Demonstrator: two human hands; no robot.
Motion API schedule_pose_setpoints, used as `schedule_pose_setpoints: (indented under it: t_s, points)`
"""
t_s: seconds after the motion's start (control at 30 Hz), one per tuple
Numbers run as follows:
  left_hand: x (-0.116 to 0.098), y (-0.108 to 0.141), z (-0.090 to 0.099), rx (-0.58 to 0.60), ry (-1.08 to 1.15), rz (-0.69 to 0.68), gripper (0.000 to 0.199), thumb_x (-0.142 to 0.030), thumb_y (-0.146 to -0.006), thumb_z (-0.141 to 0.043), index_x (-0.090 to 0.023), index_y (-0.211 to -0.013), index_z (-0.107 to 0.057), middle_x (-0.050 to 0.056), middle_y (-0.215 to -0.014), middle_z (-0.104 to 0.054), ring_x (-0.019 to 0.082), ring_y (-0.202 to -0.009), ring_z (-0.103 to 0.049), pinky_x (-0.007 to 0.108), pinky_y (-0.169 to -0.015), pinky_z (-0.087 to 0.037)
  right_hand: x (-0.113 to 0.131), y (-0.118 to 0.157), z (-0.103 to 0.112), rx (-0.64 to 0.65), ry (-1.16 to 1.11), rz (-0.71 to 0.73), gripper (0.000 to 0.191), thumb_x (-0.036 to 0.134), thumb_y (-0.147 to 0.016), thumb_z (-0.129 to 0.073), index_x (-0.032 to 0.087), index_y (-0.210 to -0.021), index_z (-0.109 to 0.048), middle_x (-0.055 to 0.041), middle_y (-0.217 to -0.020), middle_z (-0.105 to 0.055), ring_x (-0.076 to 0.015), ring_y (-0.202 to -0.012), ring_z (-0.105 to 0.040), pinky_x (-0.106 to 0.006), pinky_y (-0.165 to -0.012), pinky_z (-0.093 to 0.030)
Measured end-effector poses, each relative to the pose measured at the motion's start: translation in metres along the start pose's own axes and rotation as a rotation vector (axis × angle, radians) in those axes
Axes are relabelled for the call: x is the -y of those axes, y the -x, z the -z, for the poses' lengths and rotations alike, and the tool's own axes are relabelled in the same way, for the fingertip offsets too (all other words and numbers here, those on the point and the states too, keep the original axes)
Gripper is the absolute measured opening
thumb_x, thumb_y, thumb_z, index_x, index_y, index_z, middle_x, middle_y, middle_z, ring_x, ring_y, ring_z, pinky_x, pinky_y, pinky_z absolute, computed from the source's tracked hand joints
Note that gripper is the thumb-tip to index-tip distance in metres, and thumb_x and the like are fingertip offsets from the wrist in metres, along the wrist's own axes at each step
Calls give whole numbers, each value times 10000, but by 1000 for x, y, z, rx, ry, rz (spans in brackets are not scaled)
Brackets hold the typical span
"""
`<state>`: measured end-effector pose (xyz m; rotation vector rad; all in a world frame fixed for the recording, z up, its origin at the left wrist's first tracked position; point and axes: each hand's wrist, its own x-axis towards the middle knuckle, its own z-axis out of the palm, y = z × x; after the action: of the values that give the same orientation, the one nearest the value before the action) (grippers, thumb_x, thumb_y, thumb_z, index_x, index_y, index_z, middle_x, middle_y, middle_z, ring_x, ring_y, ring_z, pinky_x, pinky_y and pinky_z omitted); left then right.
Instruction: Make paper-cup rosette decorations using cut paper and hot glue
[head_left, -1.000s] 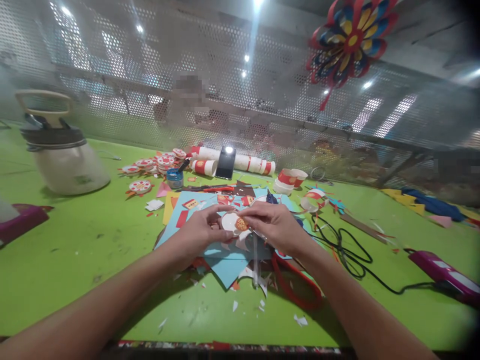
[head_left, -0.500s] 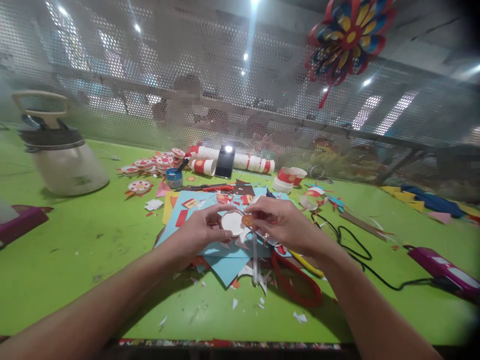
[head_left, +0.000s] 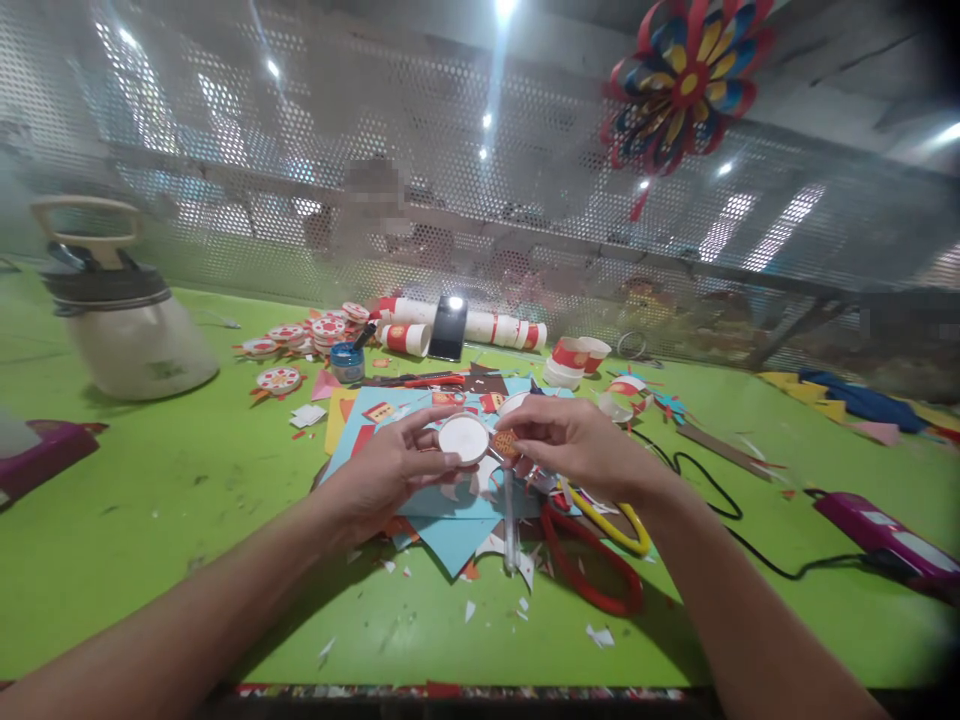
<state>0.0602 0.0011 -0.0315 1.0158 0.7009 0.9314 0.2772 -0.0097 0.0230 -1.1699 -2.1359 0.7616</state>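
Note:
A round white paper disc with a raised rim is pinched between the thumb and fingers of my left hand. Close to its right side, my right hand holds a small red paper piece with a gold pattern between thumb and fingertips. Both are above light blue paper sheets strewn with cut scraps. Scissors with red handles and scissors with yellow handles lie below my right hand, beside a clear stick.
Across the green table stand a large jug, a blue jar, a phone, paper cups and several decorated discs. A black cord runs right to a purple device.
The red piece has moved slightly right, away from the disc, and now shows more of its patterned face. My right hand has shifted a little; the disc is still in my left.

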Motion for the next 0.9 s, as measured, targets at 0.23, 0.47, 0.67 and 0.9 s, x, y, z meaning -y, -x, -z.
schedule_pose_setpoints:
  t_s: [0.23, 0.47, 0.67, 0.9]
  points:
    - [-1, -1, -2, -77, -236, -243, 581, -137, -668, -754, -165, -1214, -557, 51, -980, -716, 175, -847, -660, 301, -750, -515, 8, 5, 6, -23, 46, 60, 167, 164, -826, -611, 194, -943, -727, -58, -926, -708, -160, -789, -623, -303, -691, -502]
    - [3, 1, -5, -86, -511, -486, 483, -178, -782, -643, -195, -1249, -520, 81, -1110, -659, 192, -952, -637, 357, -872, -501, 11, 10, 5, -92, -167, -31, 290, 205, -808, -660, 196, -1096, -630, -27, -813, -714, -141, -696, -633, -279, -625, -506]
    - [7, 3, -5, -119, -460, -482, 557, -175, -778, -656, -211, -1290, -442, 31, -910, -675, 176, -844, -633, 339, -810, -511, 9, 9, 2, -131, -226, -78, 117, 262, -780, -704, 164, -763, -642, -14, -679, -654, -114, -596, -584, -252, -550, -478]
    - [-2, 2, -9, -109, -210, -282, 582, -194, -664, -778, -180, -1176, -501, 28, -874, -701, 183, -850, -649, 288, -725, -509, 11, 5, -7, -210, -325, -47, 173, 309, -732, -740, 158, -690, -666, -10, -652, -611, -112, -581, -524, -260, -530, -413]
